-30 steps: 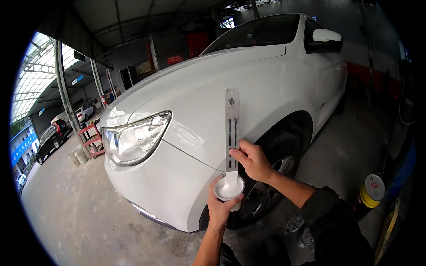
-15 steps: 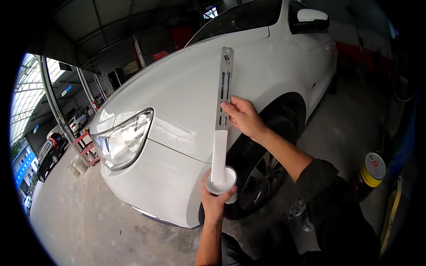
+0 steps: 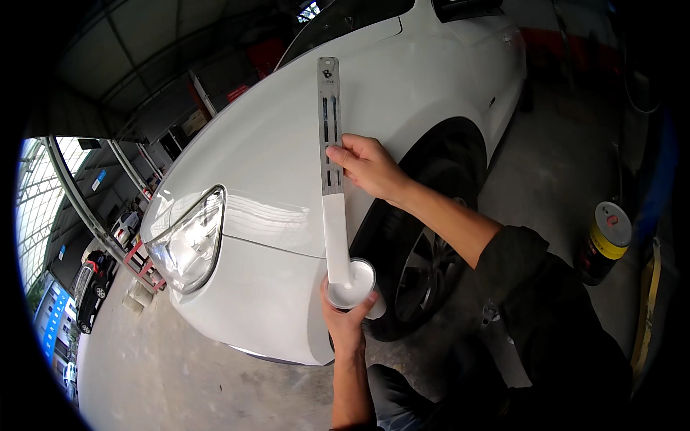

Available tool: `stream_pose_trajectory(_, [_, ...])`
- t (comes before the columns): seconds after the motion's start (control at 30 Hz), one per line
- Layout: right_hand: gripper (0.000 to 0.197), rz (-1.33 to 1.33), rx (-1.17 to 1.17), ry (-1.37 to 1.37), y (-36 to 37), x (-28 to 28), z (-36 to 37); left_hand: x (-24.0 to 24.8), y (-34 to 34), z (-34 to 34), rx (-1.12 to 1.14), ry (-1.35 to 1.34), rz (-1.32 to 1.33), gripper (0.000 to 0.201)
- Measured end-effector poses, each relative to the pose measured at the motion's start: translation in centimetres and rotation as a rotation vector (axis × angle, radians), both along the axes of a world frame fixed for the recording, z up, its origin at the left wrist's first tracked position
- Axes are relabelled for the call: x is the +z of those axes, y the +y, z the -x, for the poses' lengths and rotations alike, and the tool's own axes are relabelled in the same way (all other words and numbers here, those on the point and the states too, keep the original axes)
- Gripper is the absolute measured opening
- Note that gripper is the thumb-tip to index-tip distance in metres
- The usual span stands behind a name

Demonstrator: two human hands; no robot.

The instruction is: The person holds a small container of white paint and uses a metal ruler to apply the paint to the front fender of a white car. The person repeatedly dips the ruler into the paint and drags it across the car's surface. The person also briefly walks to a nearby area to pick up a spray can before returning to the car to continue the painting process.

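In my right hand [image 3: 370, 164] I grip a long flat metal paint stirring stick [image 3: 330, 129] with slots cut through its upper part. Its lower half is coated in white paint and slants down to a paint cup [image 3: 372, 274]. My left hand [image 3: 346, 316] is wrapped around that cup from below and the near side, thumb on the right. White paint [image 3: 353, 290] shows inside, touching the stick's lower end. Both hands are in front of the fender of a white car [image 3: 280, 165]; the cup's underside is partly hidden.
The car's headlight [image 3: 190, 241] lies to the left, and its front wheel [image 3: 424, 273] is just right of the cup. A black and yellow can [image 3: 607, 241] stands on the floor at right. Farther left are a red rack [image 3: 144, 266] and a black car [image 3: 93, 291].
My view has shifted, so the car and can sit differently in the picture. The stick leans more to the left at its top; both hands keep their holds.
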State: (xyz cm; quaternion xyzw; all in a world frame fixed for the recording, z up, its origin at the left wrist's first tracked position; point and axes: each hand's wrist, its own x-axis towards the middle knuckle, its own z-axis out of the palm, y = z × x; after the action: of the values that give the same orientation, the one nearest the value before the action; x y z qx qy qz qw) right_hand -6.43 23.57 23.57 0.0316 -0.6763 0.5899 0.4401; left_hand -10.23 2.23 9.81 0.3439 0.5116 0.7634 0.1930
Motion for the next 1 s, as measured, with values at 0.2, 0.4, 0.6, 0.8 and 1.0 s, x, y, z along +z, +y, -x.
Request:
stream_pose_trajectory(0.2, [0.028,-0.149,-0.054,0.038,-1.1,-0.9,-1.1,0.2,0.3,-0.1,-0.023,-0.011,-0.016,0.077])
stream_pose_trajectory(0.4, [0.036,-0.639,-0.075,-0.059,-6.9,-5.1,-3.5,0.1,0.1,0.2,-0.051,-0.043,-0.049,0.079])
stream_pose_trajectory(0.6, [0.037,-0.562,-0.335,-0.048,-6.1,-3.9,-3.6,0.3,0.1,-0.1,-0.030,-0.014,-0.018,0.077])
stream_pose_trajectory(0.8, [0.039,-0.390,-0.232,0.009,-5.6,-2.6,-3.4,0.3,-0.1,-0.1,-0.008,0.005,-0.002,0.076])
stream_pose_trajectory(1.0, [0.036,-0.462,-0.216,-0.019,-7.1,-5.4,-2.6,0.4,0.1,-0.1,-0.030,0.005,-0.014,0.077])
